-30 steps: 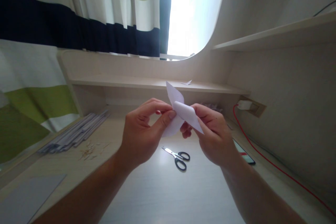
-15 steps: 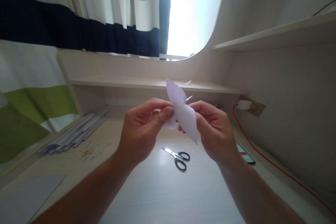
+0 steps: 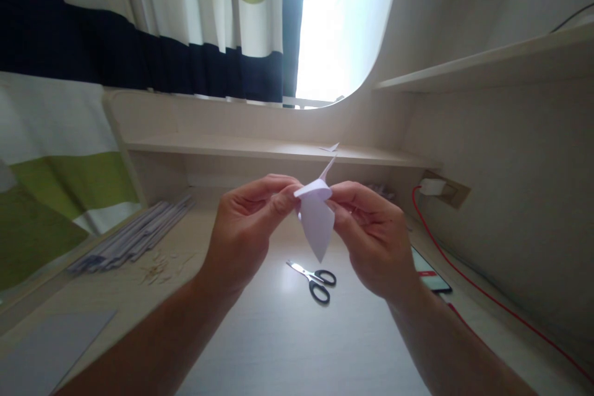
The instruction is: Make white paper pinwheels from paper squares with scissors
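A piece of white paper (image 3: 318, 223), bent into curved, pointed flaps, is held up above the desk between both hands. My left hand (image 3: 250, 223) pinches its left side between thumb and fingers. On the other side my right hand (image 3: 374, 232) grips the paper's right edge with closed fingertips, partly hidden behind it. One narrow tip of the paper points up and another hangs down. Below, a pair of scissors (image 3: 313, 279) with black handles lies on the desk, its blades pointing to the far left.
Rolled or folded paper strips (image 3: 134, 235) lie at the left, beside small pale scraps (image 3: 160, 267). A flat sheet (image 3: 51, 346) is at the near left. A phone (image 3: 429, 272) and a red cable (image 3: 457, 269) are on the right. A paper scrap (image 3: 330, 148) sits on the shelf (image 3: 241, 145).
The paper has turned in my hands: its broad upper flap has swung down, and a thin tip now points up. Both hands stay in nearly the same place, still gripping it.
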A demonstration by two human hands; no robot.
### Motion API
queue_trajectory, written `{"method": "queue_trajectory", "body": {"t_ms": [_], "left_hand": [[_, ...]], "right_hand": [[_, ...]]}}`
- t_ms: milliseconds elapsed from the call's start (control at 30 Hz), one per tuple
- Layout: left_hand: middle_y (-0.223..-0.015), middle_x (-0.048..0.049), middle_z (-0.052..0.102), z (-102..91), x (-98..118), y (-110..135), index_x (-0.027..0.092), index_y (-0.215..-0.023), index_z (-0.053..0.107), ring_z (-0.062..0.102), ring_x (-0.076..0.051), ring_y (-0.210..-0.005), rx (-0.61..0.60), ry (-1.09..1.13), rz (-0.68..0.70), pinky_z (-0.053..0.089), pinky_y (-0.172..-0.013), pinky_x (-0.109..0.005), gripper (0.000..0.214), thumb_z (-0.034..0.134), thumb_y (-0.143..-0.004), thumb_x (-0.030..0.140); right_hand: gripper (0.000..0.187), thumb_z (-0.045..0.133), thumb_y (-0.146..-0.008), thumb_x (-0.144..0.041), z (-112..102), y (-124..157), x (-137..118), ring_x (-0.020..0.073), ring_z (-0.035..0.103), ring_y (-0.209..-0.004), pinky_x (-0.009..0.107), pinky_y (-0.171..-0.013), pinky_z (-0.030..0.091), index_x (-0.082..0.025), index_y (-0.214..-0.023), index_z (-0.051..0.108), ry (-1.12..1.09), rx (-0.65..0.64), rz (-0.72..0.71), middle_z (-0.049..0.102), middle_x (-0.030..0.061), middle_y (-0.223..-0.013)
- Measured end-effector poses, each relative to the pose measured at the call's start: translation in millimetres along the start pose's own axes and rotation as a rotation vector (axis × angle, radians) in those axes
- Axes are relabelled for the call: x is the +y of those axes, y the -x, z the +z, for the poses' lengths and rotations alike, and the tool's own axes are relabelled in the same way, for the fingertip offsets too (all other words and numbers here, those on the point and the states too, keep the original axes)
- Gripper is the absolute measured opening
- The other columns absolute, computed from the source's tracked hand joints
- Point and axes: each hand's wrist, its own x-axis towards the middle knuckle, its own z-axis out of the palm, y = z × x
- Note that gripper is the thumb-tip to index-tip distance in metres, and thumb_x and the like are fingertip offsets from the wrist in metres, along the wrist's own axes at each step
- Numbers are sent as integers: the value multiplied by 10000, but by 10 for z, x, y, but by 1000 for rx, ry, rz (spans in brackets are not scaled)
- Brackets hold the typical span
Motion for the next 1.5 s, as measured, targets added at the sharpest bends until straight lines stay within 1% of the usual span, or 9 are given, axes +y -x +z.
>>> {"method": "queue_trajectory", "body": {"t_ms": [167, 300, 400, 567, 733, 1000, 1100, 1267, 1500], "left_hand": [[-995, -22, 752, 15, 2, 13, 314, -932, 863, 658, -172, -943, 5, 26, 58, 519, -846, -294, 115, 803, -882, 229], [-1063, -33, 705, 41, -3, 10, 313, -909, 862, 635, -185, -1047, 76, -39, 151, 516, -892, -292, 101, 813, -872, 233], [-970, -14, 673, 60, -2, 12, 328, -896, 859, 623, -156, -955, 95, -50, 186, 517, -812, -261, 86, 816, -874, 257], [-866, 9, 751, 87, 14, 60, 325, -940, 852, 641, -126, -744, 66, 26, 27, 493, -630, -241, 95, 801, -889, 263], [-841, -11, 779, 115, 7, 95, 295, -906, 844, 676, -161, -742, 109, 77, -79, 529, -654, -272, 72, 842, -841, 325], [-818, -8, 775, 189, -9, 80, 283, -843, 846, 683, -164, -800, 166, 85, -100, 557, -787, -301, 102, 878, -799, 369], [-824, -6, 767, 180, -19, 88, 278, -855, 845, 670, -148, -790, 158, 88, -89, 551, -754, -270, 102, 870, -812, 368], [-837, -8, 760, 145, -40, 121, 285, -931, 845, 641, -136, -702, 121, 85, -88, 514, -596, -242, 82, 830, -857, 315], [-875, -10, 774, 144, -43, 135, 290, -964, 844, 649, -141, -724, 91, 111, -75, 502, -603, -236, 94, 800, -884, 313]], "right_hand": [[99, 670, -975, -146, 17, 27, 10, 131, 633, -819, 272, -699, 515, -190, -986, 759, 17, 3, -135, 707, 25, -938], [112, 683, -958, -111, 40, 56, -8, 133, 607, -816, 282, -695, 509, -194, -988, 752, 65, 42, -228, 672, 14, -907], [128, 685, -942, -85, 51, 69, -33, 144, 611, -822, 292, -685, 506, -196, -973, 742, 119, 84, -283, 666, 14, -886], [133, 685, -935, -85, 57, 76, -72, 151, 611, -801, 304, -671, 505, -204, -967, 736, 189, 125, -301, 684, 22, -895], [140, 717, -900, -80, 59, 75, -108, 156, 632, -760, 315, -671, 514, -210, -948, 737, 293, 149, -331, 704, 24, -874], [146, 735, -877, -69, 60, 78, -143, 146, 633, -730, 310, -664, 529, -207, -927, 733, 344, 154, -353, 708, 20, -853], [144, 734, -877, -66, 57, 81, -147, 144, 632, -733, 309, -672, 539, -202, -925, 730, 358, 150, -363, 704, 20, -849], [167, 735, -873, -71, 47, 87, -166, 161, 648, -746, 322, -668, 554, -224, -938, 727, 402, 157, -399, 714, 23, -860], [143, 723, -879, -80, 33, 92, -179, 156, 636, -725, 318, -659, 541, -218, -914, 713, 416, 152, -391, 695, 17, -829]]}}
